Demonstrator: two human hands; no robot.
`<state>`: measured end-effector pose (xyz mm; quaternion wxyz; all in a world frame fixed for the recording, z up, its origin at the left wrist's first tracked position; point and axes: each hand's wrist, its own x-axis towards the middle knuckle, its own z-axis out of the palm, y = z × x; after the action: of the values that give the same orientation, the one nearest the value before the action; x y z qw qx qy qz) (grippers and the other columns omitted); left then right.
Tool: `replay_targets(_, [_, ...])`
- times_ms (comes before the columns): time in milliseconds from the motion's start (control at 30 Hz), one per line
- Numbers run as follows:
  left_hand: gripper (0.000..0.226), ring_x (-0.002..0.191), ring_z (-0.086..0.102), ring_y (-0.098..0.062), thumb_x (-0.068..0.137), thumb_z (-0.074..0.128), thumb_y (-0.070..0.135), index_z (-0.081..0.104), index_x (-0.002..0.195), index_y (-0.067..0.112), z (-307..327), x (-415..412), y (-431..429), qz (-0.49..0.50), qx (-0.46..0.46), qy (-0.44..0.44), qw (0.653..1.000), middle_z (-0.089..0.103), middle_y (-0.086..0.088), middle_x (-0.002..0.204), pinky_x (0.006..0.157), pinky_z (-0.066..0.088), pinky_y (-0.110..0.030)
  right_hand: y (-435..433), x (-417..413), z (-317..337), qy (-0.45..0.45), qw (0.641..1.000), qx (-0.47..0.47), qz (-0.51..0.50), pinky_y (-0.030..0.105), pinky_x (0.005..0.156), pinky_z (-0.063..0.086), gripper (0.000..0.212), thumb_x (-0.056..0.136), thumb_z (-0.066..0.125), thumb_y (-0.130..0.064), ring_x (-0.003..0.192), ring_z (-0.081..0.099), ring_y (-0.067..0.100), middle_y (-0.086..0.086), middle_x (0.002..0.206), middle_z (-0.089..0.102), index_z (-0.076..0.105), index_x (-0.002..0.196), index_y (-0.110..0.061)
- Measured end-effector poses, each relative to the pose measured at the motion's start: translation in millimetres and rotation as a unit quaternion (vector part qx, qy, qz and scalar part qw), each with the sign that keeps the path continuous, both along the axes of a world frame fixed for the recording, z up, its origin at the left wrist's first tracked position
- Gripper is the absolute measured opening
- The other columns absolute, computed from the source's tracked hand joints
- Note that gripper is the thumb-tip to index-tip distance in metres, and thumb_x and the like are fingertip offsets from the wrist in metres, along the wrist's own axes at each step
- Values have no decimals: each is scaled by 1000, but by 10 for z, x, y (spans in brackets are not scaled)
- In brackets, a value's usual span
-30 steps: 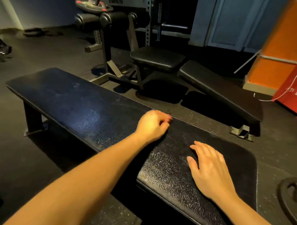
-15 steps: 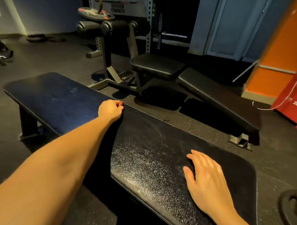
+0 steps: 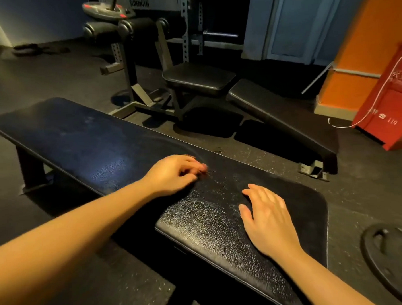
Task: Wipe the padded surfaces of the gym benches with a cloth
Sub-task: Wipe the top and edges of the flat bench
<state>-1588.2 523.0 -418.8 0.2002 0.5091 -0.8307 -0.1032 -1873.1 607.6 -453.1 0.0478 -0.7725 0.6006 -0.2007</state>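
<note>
A long flat black padded bench (image 3: 84, 143) runs from the far left to the near right. My left hand (image 3: 175, 173) rests on its middle, blurred, fingers curled tight round a small dark cloth (image 3: 189, 156), of which only a sliver shows at the fingertips. A curved wipe streak lies on the pad just beyond that hand. My right hand (image 3: 266, 216) lies flat on the near end of the pad with fingers spread. A second bench stands behind, with a black seat pad (image 3: 199, 77) and a sloping back pad (image 3: 283, 118).
A weight plate (image 3: 393, 261) lies on the rubber floor at the near right. A red cabinet (image 3: 389, 105) stands by an orange pillar at the right. A rack with roller pads (image 3: 130, 26) and a plate stands at the back.
My left hand, half a second ago out along the bench's far edge to the left, has swept back right toward the middle. My right hand stays flat on the near end.
</note>
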Motion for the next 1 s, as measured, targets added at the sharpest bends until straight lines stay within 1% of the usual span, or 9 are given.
replay_targets(100, [31, 120, 62, -14, 98, 62, 36, 70, 127, 40, -1, 374, -442, 169, 10, -7, 985, 68, 11, 131, 87, 45, -27, 2, 11, 5, 1, 1000, -1, -2, 38, 122, 24, 43, 104, 44, -43, 143, 37, 13, -5, 152, 47, 53, 141, -23])
replay_targets(167, [32, 118, 64, -19, 96, 58, 44, 70, 126, 41, -65, 220, -553, 204, 14, 24, 979, 70, 12, 128, 91, 52, -33, -12, 9, 0, -3, 1000, -1, -3, 38, 122, 24, 43, 104, 44, -43, 143, 37, 13, -6, 152, 47, 52, 141, -23])
replay_targets(300, [33, 116, 61, -6, 93, 57, 41, 72, 122, 40, -167, -673, -250, 85, 1, 52, 995, 69, 18, 125, 101, 52, -33, -37, -14, -12, -18, 1000, -3, 1, 37, 121, 25, 42, 103, 48, -43, 141, 40, 13, -5, 149, 50, 55, 139, -22])
replay_targets(400, [31, 119, 57, -7, 96, 58, 38, 70, 124, 38, -112, -964, 282, 12, -27, 32, 999, 69, 19, 126, 106, 41, -23, -30, -30, -8, -39, 999, 5, 0, 35, 120, 26, 41, 101, 52, -41, 140, 41, 15, -5, 147, 52, 56, 137, -21])
replay_targets(500, [41, 117, 58, -8, 92, 61, 52, 63, 131, 41, 9, -876, 681, 3, -4, -21, 1000, 68, 18, 124, 98, 47, -29, -8, -38, 33, -58, 998, 16, -4, 35, 121, 25, 41, 100, 55, -35, 141, 41, 16, -3, 148, 53, 57, 137, -19])
replay_targets(600, [71, 114, 58, -13, 79, 71, 69, 56, 138, 34, 191, -741, 830, 23, 73, -85, 993, 63, 11, 123, 95, 51, -35, 28, -20, 86, -57, 998, 24, -1, 36, 122, 24, 42, 101, 55, -33, 142, 40, 17, -2, 150, 51, 55, 140, -18])
replay_targets(667, [76, 108, 53, -14, 73, 75, 73, 58, 133, 31, 281, -701, 858, 24, 122, -112, 986, 57, 8, 114, 93, 51, -36, 49, -12, 135, -51, 998, 33, 3, 36, 123, 22, 43, 102, 53, -32, 144, 38, 17, 0, 152, 50, 54, 142, -16])
replay_targets(833, [48, 93, 56, -11, 70, 85, 58, 57, 98, 29, 330, -706, 958, 58, 133, -1, 989, 58, 10, 102, 82, 53, -33, 93, -29, 311, -57, 995, 80, 31, 35, 117, 27, 41, 100, 55, -25, 138, 44, 19, -2, 147, 52, 52, 140, -19])
replay_targets(1000, [43, 72, 56, -11, 75, 87, 41, 52, 84, 17, 339, -663, 1022, 72, 156, 108, 979, 63, 5, 83, 66, 47, -29, 206, 26, 501, -195, 965, 147, 96, 25, 109, 34, 54, 90, 52, 3, 129, 47, 7, -11, 143, 52, 57, 134, -28])
